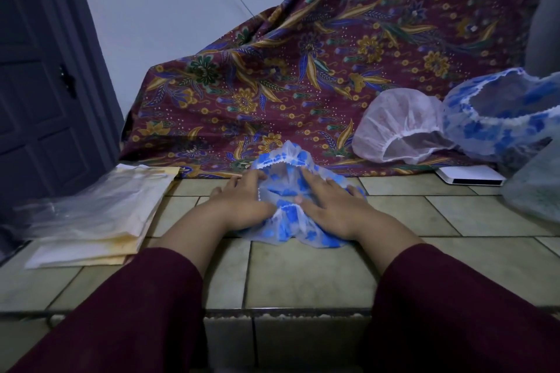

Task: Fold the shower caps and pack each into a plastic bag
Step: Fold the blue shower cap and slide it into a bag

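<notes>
My left hand (242,201) and right hand (328,201), fingers flat, press the cap (286,212) on the worktop (303,275); slick plastic may spring open.

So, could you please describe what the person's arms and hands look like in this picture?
Both arms wear long dark maroon sleeves of plain cloth, without print or cuffs showing, and they end partway along the forearms. The left hand and right hand are bare: no gloves, and no rings, watch or bracelets that I can see.

Dim bluish light, soft faint shadows, wide-angle bending at edges, slight softness throughout
</notes>
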